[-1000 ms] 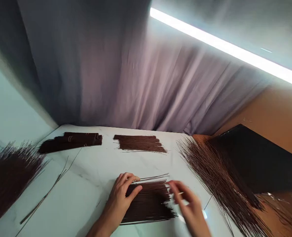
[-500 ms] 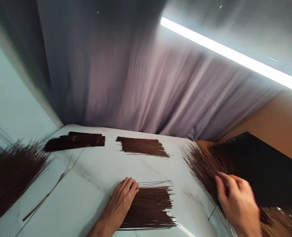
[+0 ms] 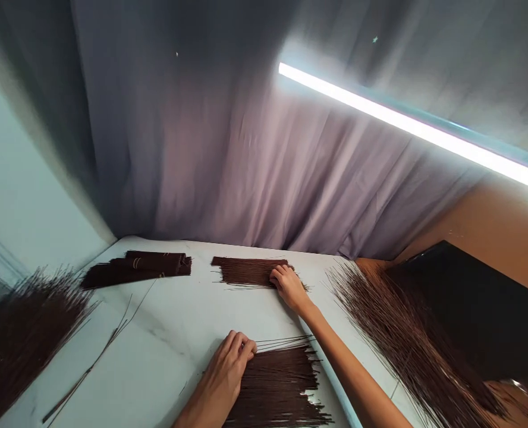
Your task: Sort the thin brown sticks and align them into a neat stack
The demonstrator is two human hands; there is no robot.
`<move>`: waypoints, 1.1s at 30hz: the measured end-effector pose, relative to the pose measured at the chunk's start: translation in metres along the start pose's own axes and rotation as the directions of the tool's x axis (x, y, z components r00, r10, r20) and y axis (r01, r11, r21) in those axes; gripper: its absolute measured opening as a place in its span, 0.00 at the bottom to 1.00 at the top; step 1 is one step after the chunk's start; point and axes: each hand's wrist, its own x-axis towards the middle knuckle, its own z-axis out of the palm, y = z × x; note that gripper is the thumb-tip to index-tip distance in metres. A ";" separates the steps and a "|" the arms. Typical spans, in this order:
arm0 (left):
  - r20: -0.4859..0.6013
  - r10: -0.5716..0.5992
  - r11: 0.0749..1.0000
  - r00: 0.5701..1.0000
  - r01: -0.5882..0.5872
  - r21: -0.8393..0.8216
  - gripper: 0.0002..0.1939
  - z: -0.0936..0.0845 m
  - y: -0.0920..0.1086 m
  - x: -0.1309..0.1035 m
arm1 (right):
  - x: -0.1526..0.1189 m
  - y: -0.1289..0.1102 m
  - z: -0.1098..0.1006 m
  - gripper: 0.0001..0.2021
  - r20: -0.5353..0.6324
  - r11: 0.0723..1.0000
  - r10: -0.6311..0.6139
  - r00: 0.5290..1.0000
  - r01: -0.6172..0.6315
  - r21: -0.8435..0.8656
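Note:
My left hand [image 3: 231, 362] is closed at the upper left of the near pile of thin dark brown sticks [image 3: 277, 380]. A few thin sticks stick out to the right from its fingertips, just above the pile. Over at the far pile of thin brown sticks [image 3: 244, 270], my right hand [image 3: 288, 287] has its fingers curled down together on the right end. Its fingertips are partly hidden, so how many sticks they pinch does not show. My right forearm passes over the right side of the near pile.
A large loose heap of sticks [image 3: 407, 339] lies on the right beside a black panel [image 3: 460, 309]. Another heap [image 3: 27, 327] is at the left. Tied dark bundles [image 3: 143, 267] rest at the back left of the white table [image 3: 157, 351]; a few loose sticks [image 3: 90, 365] lie in front.
My right hand has moved left and away from me, from the loose right heap to the far pile. My left hand stays at the near pile. The view has tilted up slightly.

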 end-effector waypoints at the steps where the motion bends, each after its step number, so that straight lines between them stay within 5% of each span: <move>1: 0.005 0.000 1.000 1.000 0.000 -0.008 0.23 -0.001 0.000 -0.001 | -0.001 0.000 0.000 0.16 0.008 1.000 -0.005 1.000 0.005 -0.009; 9: -0.013 -0.041 0.988 0.999 0.039 -0.149 0.24 -0.010 -0.002 -0.004 | 0.000 -0.002 -0.014 0.17 -0.005 1.000 -0.030 1.000 0.030 -0.009; 13: 0.046 -0.042 0.990 0.998 0.048 -0.131 0.23 -0.019 -0.004 -0.007 | -0.009 0.010 -0.048 0.07 -0.057 0.997 -0.027 0.998 0.031 0.070; 18: 0.063 -0.035 0.993 0.997 0.041 -0.108 0.23 -0.031 0.005 -0.008 | -0.048 0.009 -0.095 0.10 -0.113 0.979 -0.002 0.994 0.025 0.204; 26: -0.024 -0.059 0.974 0.998 0.053 -0.220 0.17 -0.029 0.001 -0.004 | -0.124 -0.053 -0.120 0.06 -0.204 0.897 0.143 0.968 -0.040 0.441; 33: 0.003 -0.173 0.904 0.985 0.160 -0.395 0.15 -0.036 0.009 -0.006 | -0.153 -0.116 -0.099 0.08 -0.218 0.824 0.348 0.912 -0.187 0.535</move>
